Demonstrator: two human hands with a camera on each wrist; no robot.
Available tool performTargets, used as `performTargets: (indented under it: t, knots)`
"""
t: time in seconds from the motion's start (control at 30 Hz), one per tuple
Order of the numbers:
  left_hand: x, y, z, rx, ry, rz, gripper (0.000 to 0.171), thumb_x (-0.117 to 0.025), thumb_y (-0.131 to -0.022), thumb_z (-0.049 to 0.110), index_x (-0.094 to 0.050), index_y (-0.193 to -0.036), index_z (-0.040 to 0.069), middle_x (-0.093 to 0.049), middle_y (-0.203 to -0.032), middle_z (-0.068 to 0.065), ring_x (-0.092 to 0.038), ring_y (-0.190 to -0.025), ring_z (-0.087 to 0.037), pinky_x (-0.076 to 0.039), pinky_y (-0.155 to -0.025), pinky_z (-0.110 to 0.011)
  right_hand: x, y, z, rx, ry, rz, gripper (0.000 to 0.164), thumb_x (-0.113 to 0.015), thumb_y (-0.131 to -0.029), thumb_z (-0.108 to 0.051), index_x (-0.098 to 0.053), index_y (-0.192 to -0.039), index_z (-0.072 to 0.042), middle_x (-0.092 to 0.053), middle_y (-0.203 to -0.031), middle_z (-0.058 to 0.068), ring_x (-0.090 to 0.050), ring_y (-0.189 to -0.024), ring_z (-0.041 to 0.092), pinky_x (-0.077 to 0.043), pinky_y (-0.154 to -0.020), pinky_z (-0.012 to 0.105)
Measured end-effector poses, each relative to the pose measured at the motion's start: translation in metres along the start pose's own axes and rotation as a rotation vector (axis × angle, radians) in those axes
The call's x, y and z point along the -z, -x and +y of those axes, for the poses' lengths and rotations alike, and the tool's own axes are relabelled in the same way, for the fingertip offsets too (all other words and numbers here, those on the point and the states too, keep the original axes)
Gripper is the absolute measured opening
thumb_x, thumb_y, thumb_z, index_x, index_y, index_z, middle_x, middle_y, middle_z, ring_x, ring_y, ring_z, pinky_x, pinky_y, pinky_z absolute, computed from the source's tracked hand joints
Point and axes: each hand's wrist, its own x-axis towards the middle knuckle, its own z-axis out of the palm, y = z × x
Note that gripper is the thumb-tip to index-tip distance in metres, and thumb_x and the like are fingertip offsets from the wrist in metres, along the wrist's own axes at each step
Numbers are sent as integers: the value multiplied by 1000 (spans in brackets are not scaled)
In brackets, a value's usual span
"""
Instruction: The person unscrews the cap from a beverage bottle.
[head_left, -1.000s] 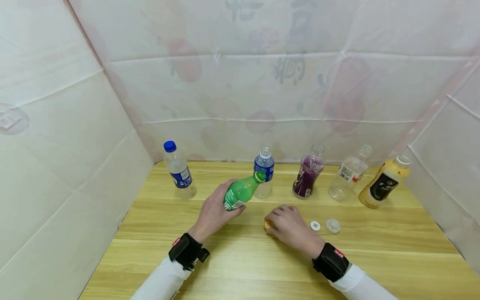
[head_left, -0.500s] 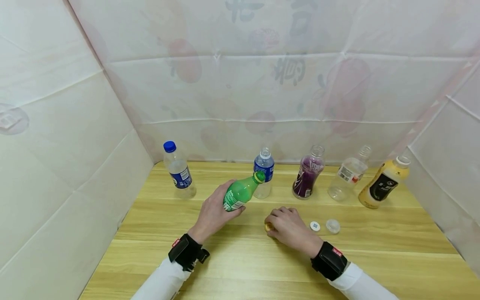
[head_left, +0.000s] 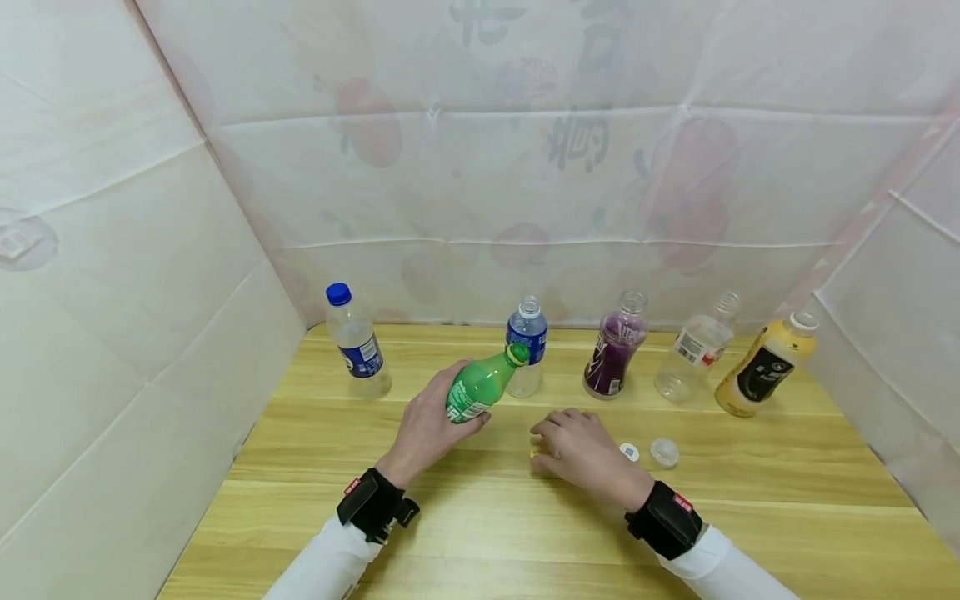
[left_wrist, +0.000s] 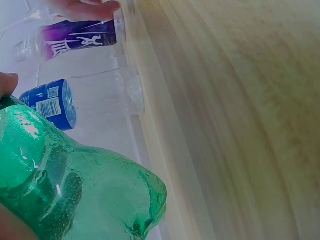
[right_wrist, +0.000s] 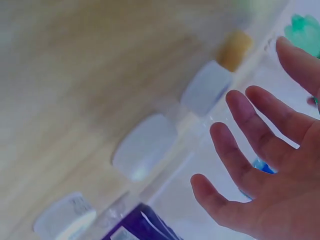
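Observation:
My left hand (head_left: 426, 429) grips a green plastic bottle (head_left: 480, 385) around its body, tilted with the green-capped end up to the right. The left wrist view shows the base of that green bottle (left_wrist: 110, 195) close up. My right hand (head_left: 581, 454) is low over the table, beside a small yellow bottle cap (head_left: 535, 452) that its fingers partly hide. Seen from the right wrist, the fingers (right_wrist: 265, 120) are spread and hold nothing; the yellow cap (right_wrist: 235, 50) lies on the table, in line with several whitish caps such as the nearest white one (right_wrist: 145, 147).
Along the back stand a blue-capped bottle (head_left: 362, 350), an uncapped blue-label bottle (head_left: 527, 337), a purple-label bottle (head_left: 617, 354), a clear bottle (head_left: 693, 358) and a yellow bottle (head_left: 765, 371). A white cap (head_left: 629, 452) and a translucent cap (head_left: 664, 452) lie right of my right hand.
The fingers of my right hand have loosened from the yellow cap, which they pinched before. My left hand and the green bottle have stayed in place.

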Motion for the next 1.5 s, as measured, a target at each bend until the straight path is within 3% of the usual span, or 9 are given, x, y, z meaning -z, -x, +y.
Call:
performTargets:
  t: [0.23, 0.47, 0.7, 1.0, 1.3, 1.5]
  knots:
    - [-1, -2, 1, 30, 39, 10, 83, -90, -80, 26, -47, -150, 10, -65, -129, -12, -66, -109, -28, -57, -88, -49, 19, 1, 4, -27, -88, 115, 41, -72, -97, -40, -72, -122, -8, -70, -122, 10, -64, -116, 33, -50, -98, 58]
    - [-3, -8, -2, 81, 152, 79, 84, -90, -79, 23, -47, -150, 13, -66, -126, -12, -66, -108, -30, -56, -89, -51, 28, 4, 14, -25, -190, 276, 42, -72, -98, -34, -69, -127, -4, -68, -127, 14, -62, -120, 34, -48, -103, 56]
    - [-6, -13, -8, 146, 273, 148, 81, -87, -83, 26, -44, -151, 13, -67, -118, -11, -66, -101, -29, -56, -85, -50, 33, 12, 19, -19, -242, 373, 41, -72, -99, -28, -66, -131, -3, -65, -131, 17, -60, -123, 37, -47, -102, 59]
    - [-5, -22, -10, 250, 326, 158, 83, -82, -87, 36, -39, -154, 15, -68, -110, -11, -66, -94, -28, -56, -80, -48, 32, 16, 21, 1, -232, 412, 37, -73, -98, -24, -68, -127, -2, -66, -128, 16, -62, -118, 36, -49, -99, 59]
    - [-10, -42, -19, 337, 419, 199, 80, -84, -87, 39, -40, -150, 15, -67, -116, -13, -65, -103, -30, -54, -89, -51, 35, 19, 22, 7, -239, 431, 34, -75, -97, -22, -69, -125, -3, -67, -126, 15, -63, -118, 35, -50, -97, 59]
    - [-13, -52, -27, 368, 450, 191, 81, -84, -88, 33, -37, -149, 10, -63, -123, -16, -63, -111, -33, -52, -95, -51, 34, 19, 21, 20, -233, 444, 32, -76, -96, -20, -70, -122, -3, -67, -125, 15, -63, -117, 35, -50, -97, 58]
